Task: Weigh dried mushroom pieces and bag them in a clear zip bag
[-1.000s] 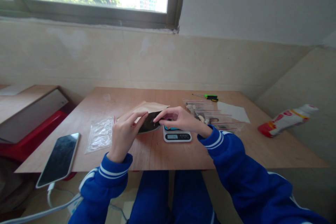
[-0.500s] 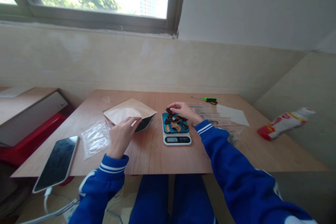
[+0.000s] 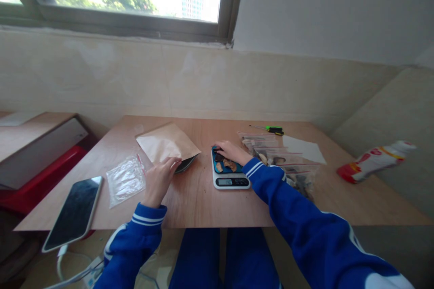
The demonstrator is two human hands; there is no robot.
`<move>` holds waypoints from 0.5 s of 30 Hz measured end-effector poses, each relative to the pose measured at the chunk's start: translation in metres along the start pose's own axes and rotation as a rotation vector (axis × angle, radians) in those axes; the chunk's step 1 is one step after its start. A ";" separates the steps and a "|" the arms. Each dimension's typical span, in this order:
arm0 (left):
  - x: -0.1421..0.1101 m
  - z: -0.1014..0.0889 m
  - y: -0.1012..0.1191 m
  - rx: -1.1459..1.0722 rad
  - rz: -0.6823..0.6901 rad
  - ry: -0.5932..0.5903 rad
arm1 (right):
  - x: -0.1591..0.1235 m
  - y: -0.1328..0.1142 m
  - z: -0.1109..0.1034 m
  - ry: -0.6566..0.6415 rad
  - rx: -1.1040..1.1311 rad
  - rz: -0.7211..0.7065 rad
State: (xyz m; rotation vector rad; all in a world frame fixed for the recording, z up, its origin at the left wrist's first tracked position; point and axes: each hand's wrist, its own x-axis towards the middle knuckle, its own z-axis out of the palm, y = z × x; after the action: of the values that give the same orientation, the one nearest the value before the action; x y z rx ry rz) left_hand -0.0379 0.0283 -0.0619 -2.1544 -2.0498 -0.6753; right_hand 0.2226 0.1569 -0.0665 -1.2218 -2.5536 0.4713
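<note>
Head view: your left hand (image 3: 160, 180) pinches the paper bag's (image 3: 167, 142) open edge, fingers narrow; your right hand (image 3: 232, 151), fingers bent, touches dark dried pieces (image 3: 219, 157) on the scale (image 3: 232, 183), at two o'clock from your left. Whether it grips one, you cannot tell.

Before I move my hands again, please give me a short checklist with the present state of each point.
1. Left hand at the edge of the paper bag: ok.
2. Bag mouth open: ok, the dark inside shows.
3. Scale standing on the table: ok.
4. Number on the display readable: cannot tell, too small.
5. Right hand grip on a dark piece: cannot tell, the contact is unclear.
6. Phone fully inside the table edge: not ok, its lower end reaches past it.
</note>
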 end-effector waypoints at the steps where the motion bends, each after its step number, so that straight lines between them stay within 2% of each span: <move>1: 0.000 0.000 0.000 -0.004 -0.002 -0.002 | 0.000 0.000 -0.002 -0.014 0.005 -0.007; 4: 0.000 0.000 -0.001 -0.015 0.000 0.000 | -0.002 -0.001 -0.011 -0.001 0.059 -0.026; 7: 0.000 0.001 -0.002 -0.013 0.000 0.005 | -0.011 -0.002 -0.024 0.103 0.159 -0.043; 10: 0.000 0.001 -0.004 -0.007 -0.004 0.004 | -0.026 0.004 -0.036 0.170 0.225 0.000; 15: 0.001 0.001 -0.004 -0.009 -0.022 -0.008 | -0.045 0.020 -0.036 0.155 0.169 0.078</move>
State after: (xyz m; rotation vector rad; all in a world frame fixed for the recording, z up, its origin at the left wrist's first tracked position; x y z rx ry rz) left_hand -0.0412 0.0301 -0.0634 -2.1453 -2.0819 -0.6810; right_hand 0.2775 0.1398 -0.0459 -1.2486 -2.2936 0.5725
